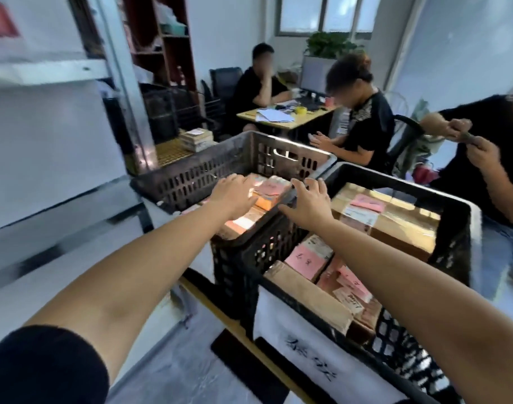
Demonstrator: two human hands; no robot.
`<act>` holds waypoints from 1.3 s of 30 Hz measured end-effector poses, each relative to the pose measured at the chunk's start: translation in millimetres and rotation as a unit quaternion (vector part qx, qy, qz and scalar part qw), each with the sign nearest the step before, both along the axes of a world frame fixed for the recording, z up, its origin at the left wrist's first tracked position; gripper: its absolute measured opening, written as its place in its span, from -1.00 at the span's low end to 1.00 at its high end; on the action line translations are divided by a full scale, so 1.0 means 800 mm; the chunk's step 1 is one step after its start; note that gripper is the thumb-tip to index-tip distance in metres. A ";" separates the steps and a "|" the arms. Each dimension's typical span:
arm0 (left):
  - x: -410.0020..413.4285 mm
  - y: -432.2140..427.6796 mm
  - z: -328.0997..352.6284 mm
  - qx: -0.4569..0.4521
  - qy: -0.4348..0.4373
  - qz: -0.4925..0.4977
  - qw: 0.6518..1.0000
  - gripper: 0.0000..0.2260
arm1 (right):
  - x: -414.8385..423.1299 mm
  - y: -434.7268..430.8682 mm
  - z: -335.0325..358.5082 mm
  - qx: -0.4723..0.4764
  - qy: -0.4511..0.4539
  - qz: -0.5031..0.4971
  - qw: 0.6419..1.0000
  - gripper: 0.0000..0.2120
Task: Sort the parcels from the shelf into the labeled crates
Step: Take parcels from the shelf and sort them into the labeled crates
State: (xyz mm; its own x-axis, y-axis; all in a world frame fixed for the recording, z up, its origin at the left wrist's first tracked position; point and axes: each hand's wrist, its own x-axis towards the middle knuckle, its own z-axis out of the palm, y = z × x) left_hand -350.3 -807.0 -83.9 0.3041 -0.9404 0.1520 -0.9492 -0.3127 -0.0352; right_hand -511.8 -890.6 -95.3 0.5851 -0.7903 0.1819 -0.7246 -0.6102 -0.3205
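While our left hand (234, 196) lies flat-fingered on the parcel (271, 191) and our right hand (310, 205) spreads its fingers over the crate (191, 174) rim, we should seat it level.

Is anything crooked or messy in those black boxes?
Yes. In the near crate, one long brown parcel leans tilted at the front corner, while the pink-labelled parcels beside it lie flatter. Nothing looks spilled or torn.
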 end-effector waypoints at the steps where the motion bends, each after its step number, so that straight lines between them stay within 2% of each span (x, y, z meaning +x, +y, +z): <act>1: 0.014 0.019 0.002 0.002 0.007 0.026 1.000 -0.54 | 0.019 0.016 0.003 0.004 -0.005 0.025 1.000 -0.32; 6: 0.091 0.145 0.020 0.002 0.030 0.141 0.990 -0.50 | 0.124 0.111 0.018 -0.005 0.005 0.146 0.989 -0.31; 11: 0.157 0.319 0.021 0.006 0.018 0.246 0.969 -0.54 | 0.229 0.238 0.030 -0.012 0.013 0.262 0.965 -0.30; 19: 0.220 0.665 -0.003 0.046 0.029 0.426 0.903 -0.52 | 0.371 0.546 -0.005 0.024 -0.001 0.424 0.905 -0.30; 23: 0.205 0.847 -0.033 0.086 0.040 0.517 0.850 -0.52 | 0.413 0.711 -0.036 0.057 0.016 0.502 0.863 -0.32; 28: 0.169 1.024 -0.038 0.117 0.049 0.620 0.775 -0.50 | 0.440 0.889 -0.046 0.069 0.041 0.597 0.798 -0.32; 33: 0.160 1.148 -0.033 0.131 0.040 0.696 0.705 -0.50 | 0.458 1.023 -0.053 0.121 0.055 0.663 0.736 -0.33; 39: 0.199 1.237 -0.040 0.132 0.057 0.739 0.659 -0.51 | 0.527 1.132 -0.055 0.126 0.059 0.716 0.684 -0.32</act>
